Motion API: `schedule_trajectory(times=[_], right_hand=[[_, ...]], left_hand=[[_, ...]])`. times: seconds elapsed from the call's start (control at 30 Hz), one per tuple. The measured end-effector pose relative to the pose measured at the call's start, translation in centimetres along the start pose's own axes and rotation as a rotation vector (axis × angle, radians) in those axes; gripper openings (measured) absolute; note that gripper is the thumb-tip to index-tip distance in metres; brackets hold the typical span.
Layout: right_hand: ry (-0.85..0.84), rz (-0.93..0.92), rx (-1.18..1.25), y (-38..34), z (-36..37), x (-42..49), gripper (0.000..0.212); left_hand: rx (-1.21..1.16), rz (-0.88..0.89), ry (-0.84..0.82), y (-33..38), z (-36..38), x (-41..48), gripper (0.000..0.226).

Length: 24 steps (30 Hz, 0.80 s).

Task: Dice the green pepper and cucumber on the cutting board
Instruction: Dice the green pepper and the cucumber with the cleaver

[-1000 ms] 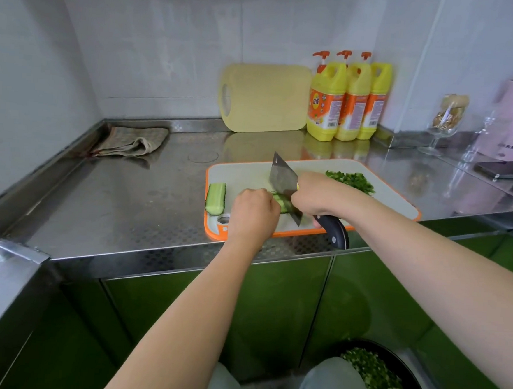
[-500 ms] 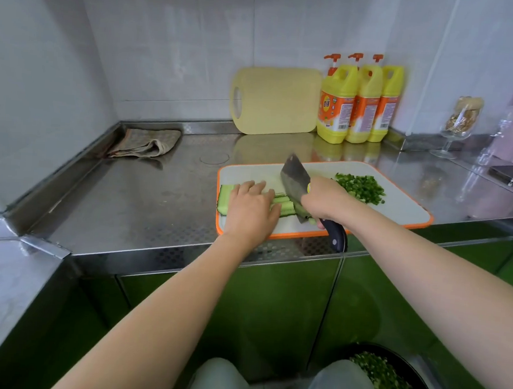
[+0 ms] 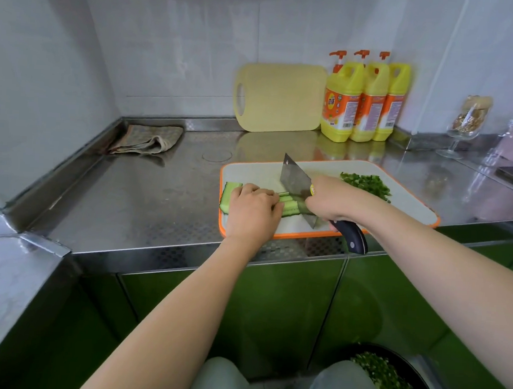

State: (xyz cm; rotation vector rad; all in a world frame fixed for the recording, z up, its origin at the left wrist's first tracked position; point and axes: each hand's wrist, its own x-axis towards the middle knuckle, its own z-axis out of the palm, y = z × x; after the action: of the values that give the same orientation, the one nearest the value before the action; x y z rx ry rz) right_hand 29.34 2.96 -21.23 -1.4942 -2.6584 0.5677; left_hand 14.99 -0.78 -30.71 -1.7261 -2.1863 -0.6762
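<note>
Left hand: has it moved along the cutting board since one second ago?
Yes: the left hand went toward the left end of the cutting board, onto the cucumber.

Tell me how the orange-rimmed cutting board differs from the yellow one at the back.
The orange-rimmed board lies flat on the counter; the yellow board stands on edge against the wall. The orange-rimmed board is white and carries cucumber and chopped pepper; the yellow board is plain yellow and carries nothing. Both are rectangles with rounded corners.
</note>
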Motion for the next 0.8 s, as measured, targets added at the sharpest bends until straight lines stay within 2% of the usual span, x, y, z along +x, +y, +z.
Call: schedule_trajectory(times=[0.07, 0.17, 0.27, 0.4, 0.5, 0.67, 0.8], right_hand=[[0.003, 0.013, -0.049, -0.3, 0.3, 0.3, 0.027], [0.034, 0.042, -0.078, -0.6, 0.7, 0.6, 0.015], [0.095, 0.049, -0.029, -0.3, 1.2, 0.9, 0.016], [0.178, 0.023, 0.073, 0.3, 0.8, 0.6, 0.007], [0.096, 0.024, 0.064, -0.1, -0.4, -0.2, 0.011], [-0.022, 0.031, -0.188, -1.3, -0.4, -0.8, 0.023], [-0.039, 0.028, -0.248, -2.0, -0.3, -0.2, 0.009]], left_hand=[[-0.001, 0.002, 0.000, 0.0, 0.0, 0.0, 0.033], [0.002, -0.007, 0.003, 0.0, 0.1, 0.0, 0.033], [-0.008, -0.009, 0.014, 0.0, 0.1, -0.1, 0.033], [0.002, -0.008, 0.016, 0.0, 0.2, -0.1, 0.034], [0.014, -0.005, 0.020, -0.2, 0.3, 0.0, 0.036], [0.022, -0.004, 0.028, -0.3, 0.4, 0.1, 0.035], [0.004, 0.001, 0.033, -0.2, 0.2, 0.0, 0.033]])
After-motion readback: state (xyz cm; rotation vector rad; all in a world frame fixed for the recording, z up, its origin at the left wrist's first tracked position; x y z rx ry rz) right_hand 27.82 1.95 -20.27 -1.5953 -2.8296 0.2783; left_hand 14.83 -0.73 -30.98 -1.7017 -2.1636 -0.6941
